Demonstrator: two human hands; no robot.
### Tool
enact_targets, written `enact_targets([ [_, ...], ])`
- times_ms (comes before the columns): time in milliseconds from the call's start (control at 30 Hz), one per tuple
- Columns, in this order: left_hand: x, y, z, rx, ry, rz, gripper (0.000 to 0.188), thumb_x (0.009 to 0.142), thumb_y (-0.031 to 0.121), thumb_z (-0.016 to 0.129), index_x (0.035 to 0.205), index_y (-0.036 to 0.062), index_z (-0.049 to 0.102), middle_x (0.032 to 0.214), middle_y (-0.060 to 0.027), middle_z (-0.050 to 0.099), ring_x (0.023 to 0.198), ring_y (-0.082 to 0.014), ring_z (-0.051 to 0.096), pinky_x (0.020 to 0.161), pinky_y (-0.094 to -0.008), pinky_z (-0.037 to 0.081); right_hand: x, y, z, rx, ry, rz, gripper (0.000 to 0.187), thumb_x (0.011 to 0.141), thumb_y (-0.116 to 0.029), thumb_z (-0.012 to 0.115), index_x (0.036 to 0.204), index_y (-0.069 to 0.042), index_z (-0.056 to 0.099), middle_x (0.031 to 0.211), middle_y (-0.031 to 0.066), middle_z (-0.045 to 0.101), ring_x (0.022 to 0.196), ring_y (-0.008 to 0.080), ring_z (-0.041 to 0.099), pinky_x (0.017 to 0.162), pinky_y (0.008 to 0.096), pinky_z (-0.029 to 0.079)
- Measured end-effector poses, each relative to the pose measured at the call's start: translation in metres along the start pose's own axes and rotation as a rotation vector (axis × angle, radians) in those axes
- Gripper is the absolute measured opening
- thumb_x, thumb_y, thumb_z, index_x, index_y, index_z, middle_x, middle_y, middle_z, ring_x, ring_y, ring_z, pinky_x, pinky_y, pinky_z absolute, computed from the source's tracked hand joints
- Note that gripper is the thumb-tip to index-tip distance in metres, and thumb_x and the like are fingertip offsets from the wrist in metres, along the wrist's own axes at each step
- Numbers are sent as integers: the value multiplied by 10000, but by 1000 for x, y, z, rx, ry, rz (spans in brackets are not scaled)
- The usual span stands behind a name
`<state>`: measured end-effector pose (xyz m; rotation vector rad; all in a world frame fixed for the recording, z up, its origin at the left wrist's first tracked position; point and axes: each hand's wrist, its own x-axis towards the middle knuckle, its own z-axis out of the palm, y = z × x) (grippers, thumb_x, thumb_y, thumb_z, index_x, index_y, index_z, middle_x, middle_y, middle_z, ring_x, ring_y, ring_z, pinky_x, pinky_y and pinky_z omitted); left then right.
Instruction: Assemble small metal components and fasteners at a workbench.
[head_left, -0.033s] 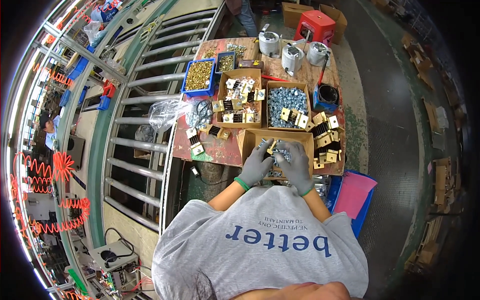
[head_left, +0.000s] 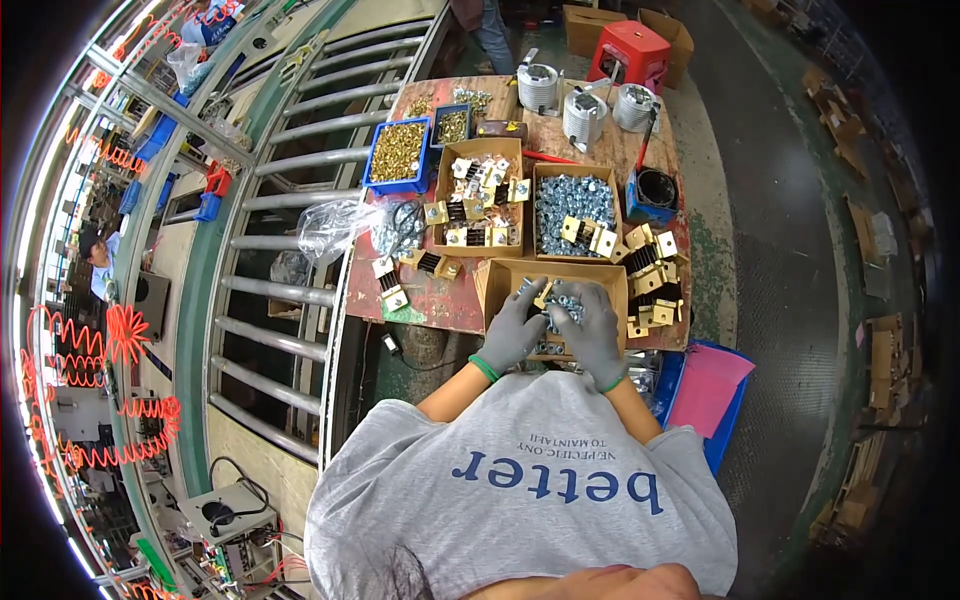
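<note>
Both my hands, in grey gloves with green cuffs, work over an open cardboard box at the table's front edge. My left hand is closed around a small brass-coloured bracket, with a silver bolt by its fingertips. Close beside it, my right hand has its fingers curled in and its thumb toward the bracket; what it grips is hidden. Silver bolts show in the box below and between the hands.
Behind stand a box of silver bolts and a box of brass-ended parts. More such parts are piled at right. A blue bin holds brass fasteners. A roller conveyor runs along the left; ribbed cylinders stand behind.
</note>
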<state>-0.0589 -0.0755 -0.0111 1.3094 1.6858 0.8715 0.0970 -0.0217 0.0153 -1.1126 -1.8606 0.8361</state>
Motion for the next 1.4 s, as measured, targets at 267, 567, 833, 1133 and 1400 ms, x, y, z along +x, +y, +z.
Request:
enact_targets([
  [267,-1,16,-6,62,-22,-43,654,828,232,536,1468,184,406,1184,-281,534,1030,-419,580,937,-445,465,-3,6,3,90,-16,143,207,900,-206,630,1032,-50,668,934,123,675,871,269,650,799,376,507],
  [567,2,9,1,36,-15,2,655,831,246,541,1469,199,400,1206,-277,531,1077,-422,571,950,-449,462,-3,29,15,227,-89,358,374,984,-358,516,1061,-12,633,918,140,667,869,246,651,799,355,491],
  [833,-1,14,1,37,-20,-10,659,831,217,561,1470,176,406,1134,-232,523,1001,-357,576,919,-404,468,-5,32,12,222,-81,302,232,924,-219,607,1033,-14,623,994,139,663,939,266,655,829,365,494],
  [1133,0,7,0,49,-21,-49,642,830,249,538,1459,200,414,1265,-279,512,1095,-416,573,965,-443,461,-2,19,8,135,-61,208,341,967,-349,565,1030,-16,600,971,126,648,929,247,642,841,340,483],
  [1400,-1,9,-4,85,-43,-71,669,829,288,547,1476,216,391,1219,-268,527,1070,-415,584,957,-446,463,-9,36,18,162,-155,232,478,932,-338,650,1328,-90,547,1197,108,632,997,252,624,890,344,473],
])
